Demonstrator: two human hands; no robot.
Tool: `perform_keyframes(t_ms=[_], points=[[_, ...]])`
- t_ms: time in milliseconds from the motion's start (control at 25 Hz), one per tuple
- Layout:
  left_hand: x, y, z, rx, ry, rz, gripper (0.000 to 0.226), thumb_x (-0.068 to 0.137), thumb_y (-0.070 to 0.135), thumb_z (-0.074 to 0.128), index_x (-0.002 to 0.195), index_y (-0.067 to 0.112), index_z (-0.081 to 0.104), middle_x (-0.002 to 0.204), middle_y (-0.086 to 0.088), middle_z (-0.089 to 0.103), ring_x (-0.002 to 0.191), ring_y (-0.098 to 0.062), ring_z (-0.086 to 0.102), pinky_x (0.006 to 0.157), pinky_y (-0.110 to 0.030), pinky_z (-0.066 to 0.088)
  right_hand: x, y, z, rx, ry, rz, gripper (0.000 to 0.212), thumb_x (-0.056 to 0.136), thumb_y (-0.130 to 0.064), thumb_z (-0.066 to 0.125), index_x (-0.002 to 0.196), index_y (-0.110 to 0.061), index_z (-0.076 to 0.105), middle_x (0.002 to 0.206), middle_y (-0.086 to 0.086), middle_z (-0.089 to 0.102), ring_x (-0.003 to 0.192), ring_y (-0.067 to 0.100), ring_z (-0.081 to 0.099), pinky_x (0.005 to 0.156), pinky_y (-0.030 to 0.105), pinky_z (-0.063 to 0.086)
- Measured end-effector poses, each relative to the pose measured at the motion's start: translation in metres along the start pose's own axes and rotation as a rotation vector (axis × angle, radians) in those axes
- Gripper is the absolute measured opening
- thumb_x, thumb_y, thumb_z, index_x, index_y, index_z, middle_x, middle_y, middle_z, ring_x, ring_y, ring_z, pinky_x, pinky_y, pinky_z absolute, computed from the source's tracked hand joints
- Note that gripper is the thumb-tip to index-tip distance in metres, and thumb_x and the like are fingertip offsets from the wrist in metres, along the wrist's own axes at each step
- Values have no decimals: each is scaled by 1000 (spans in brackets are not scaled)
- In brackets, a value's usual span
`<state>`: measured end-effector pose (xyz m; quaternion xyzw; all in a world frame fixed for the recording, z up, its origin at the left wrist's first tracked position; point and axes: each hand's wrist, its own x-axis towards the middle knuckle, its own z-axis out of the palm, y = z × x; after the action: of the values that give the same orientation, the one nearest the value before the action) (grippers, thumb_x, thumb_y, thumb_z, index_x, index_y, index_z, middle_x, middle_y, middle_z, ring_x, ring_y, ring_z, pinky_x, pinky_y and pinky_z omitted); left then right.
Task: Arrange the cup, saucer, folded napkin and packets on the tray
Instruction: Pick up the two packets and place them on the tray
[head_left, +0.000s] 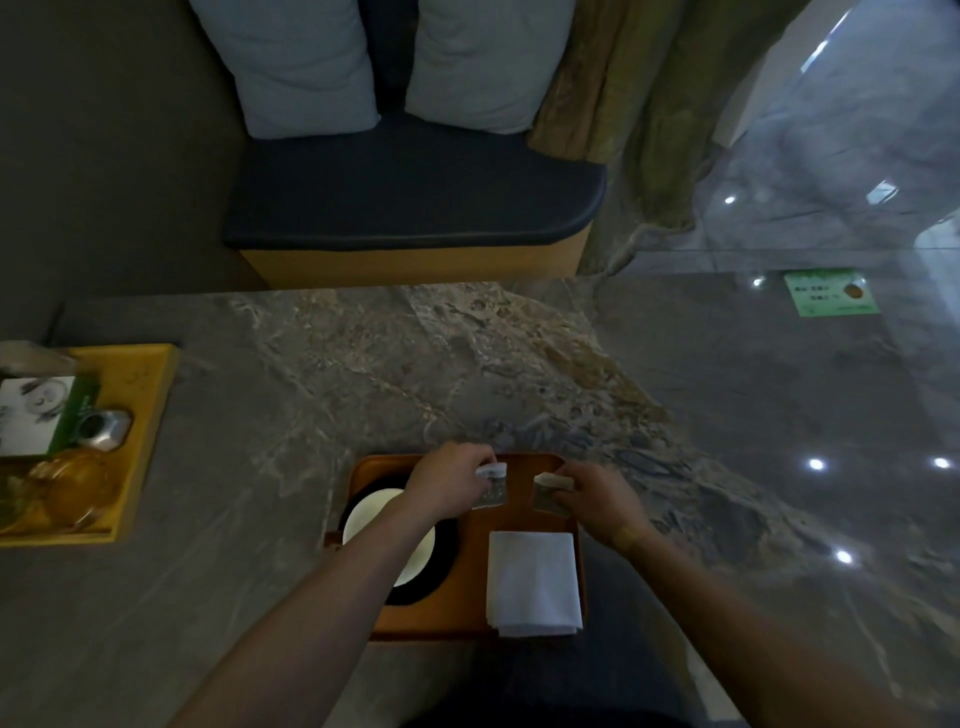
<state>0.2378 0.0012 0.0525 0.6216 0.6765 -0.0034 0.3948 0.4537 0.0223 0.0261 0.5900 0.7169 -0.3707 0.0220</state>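
Note:
A brown tray (519, 462) lies on the marble table in front of me. On its left half a white cup (376, 519) stands on a black saucer (441, 561), partly hidden by my left forearm. A folded white napkin (535, 582) covers the tray's near right corner. My left hand (449, 483) pinches a small packet (491, 486) over the tray's far middle. My right hand (597, 496) holds a second packet (545, 493) just to the right of the first. The two packets are a short gap apart.
A yellow wooden tray (150, 395) at the table's left edge carries a card, a small metal tin (104, 428) and a glass teapot (67, 493). Beyond the table stands a bench (415, 208) with two cushions. A green sticker (828, 292) lies on the glossy floor to the right.

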Motion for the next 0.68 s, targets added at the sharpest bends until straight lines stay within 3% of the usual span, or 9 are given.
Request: perform_keyframes(t_ms=[120, 320, 480, 680], points=[[0, 9, 10, 92, -43, 7, 9, 89, 22, 61, 98, 23, 64, 95, -3, 68, 83, -22, 62, 69, -38, 49, -3, 4, 6, -60, -53, 10, 13, 86, -33, 60, 90, -24, 69, 89, -2, 70, 79, 13, 62, 70, 37, 54], [8, 14, 25, 174, -30, -4, 11, 91, 21, 58, 99, 25, 64, 102, -2, 68, 95, -24, 61, 80, -39, 43, 2, 5, 12, -191, -75, -15, 22, 90, -34, 56, 106, -22, 65, 106, 5, 67, 104, 25, 56, 85, 45, 50], [15, 11, 35, 184, 69, -23, 10, 93, 23, 56, 101, 25, 63, 100, -2, 68, 96, -25, 61, 85, -40, 40, 6, 3, 20, -282, 2, -35, 26, 91, -32, 54, 116, -26, 58, 116, 1, 64, 111, 27, 50, 88, 43, 43], [19, 5, 44, 219, 181, 29, 18, 90, 23, 61, 108, 23, 59, 108, -2, 62, 101, -23, 59, 81, -37, 45, 6, 3, 29, -390, 153, -63, 35, 88, -39, 57, 121, -29, 50, 120, 0, 57, 113, 24, 45, 88, 42, 39]])
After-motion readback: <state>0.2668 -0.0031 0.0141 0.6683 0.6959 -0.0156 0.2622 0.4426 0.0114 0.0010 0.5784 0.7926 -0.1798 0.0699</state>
